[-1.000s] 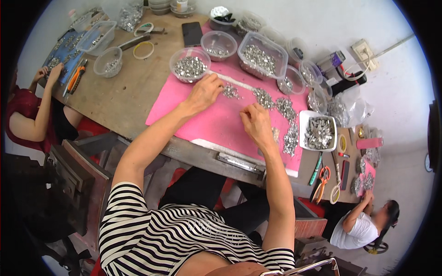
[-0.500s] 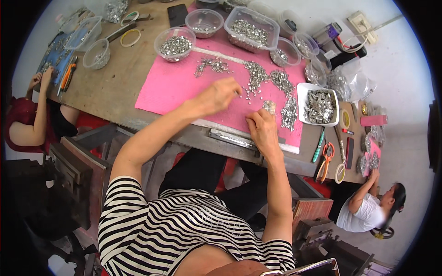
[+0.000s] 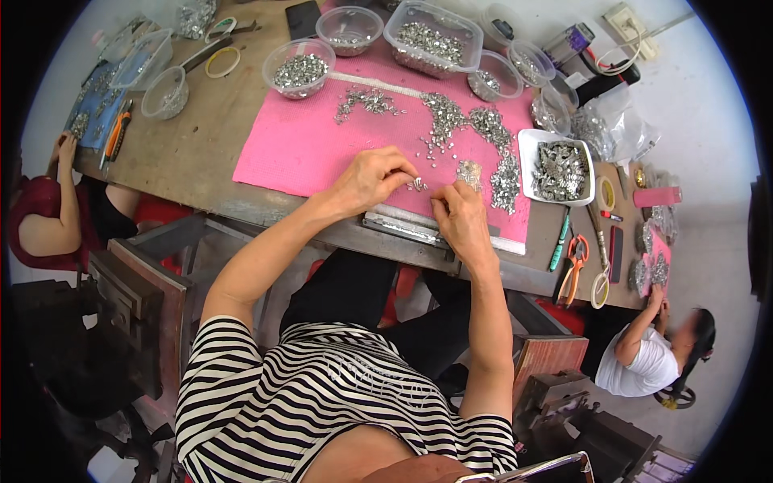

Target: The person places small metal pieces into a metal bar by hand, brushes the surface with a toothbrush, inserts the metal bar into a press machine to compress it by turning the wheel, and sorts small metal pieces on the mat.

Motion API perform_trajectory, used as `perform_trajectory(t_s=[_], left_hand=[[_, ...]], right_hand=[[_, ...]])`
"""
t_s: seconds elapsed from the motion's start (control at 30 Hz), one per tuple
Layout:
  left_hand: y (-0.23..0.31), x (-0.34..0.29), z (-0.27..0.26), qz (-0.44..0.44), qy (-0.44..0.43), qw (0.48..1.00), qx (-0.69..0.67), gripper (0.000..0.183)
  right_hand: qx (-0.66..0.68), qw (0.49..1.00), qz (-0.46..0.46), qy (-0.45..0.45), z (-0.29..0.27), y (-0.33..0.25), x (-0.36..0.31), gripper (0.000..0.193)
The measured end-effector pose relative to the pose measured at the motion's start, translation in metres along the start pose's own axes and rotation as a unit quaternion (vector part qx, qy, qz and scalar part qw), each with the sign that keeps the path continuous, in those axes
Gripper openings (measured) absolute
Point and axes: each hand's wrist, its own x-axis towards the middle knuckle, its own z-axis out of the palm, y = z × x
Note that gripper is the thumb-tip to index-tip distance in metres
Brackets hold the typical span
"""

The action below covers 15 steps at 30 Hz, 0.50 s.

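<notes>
Over the near part of the pink mat (image 3: 298,149), my left hand (image 3: 372,179) is closed in a pinch on small silver metal pieces (image 3: 417,184) at its fingertips. My right hand (image 3: 465,219) is beside it, fingers bent and closed; whatever they hold is hidden. Just past its knuckles is a small pale, glittering patch (image 3: 469,171). Beyond both hands, loose silver metal pieces (image 3: 444,117) lie in several heaps, one running down the mat's right side. A white tray (image 3: 524,165) full of larger silver pieces stands right of the mat.
Clear plastic tubs (image 3: 299,46) of silver pieces line the far side. Orange-handled pliers (image 3: 573,262), a green pen (image 3: 559,240) and tape rolls (image 3: 222,63) lie on the table. A metal strip (image 3: 403,226) runs along the near edge. Co-workers (image 3: 640,358) sit at both sides.
My left hand has come down toward my right hand, and silver pieces now show at its fingertips. The right hand stays near the pale patch. The view has shifted slightly.
</notes>
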Motion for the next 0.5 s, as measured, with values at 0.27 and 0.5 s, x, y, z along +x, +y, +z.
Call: perform_trajectory(t_s=[0.27, 0.5], left_hand=[[-0.002, -0.010, 0.007, 0.063, 0.015, 0.982, 0.176, 0.012], [-0.002, -0.011, -0.001, 0.045, -0.015, 0.981, 0.187, 0.012]], right_hand=[[0.203, 0.972, 0.114, 0.015, -0.008, -0.025, -0.017, 0.009], [0.207, 0.977, 0.039, 0.031, 0.006, -0.050, -0.034, 0.013]])
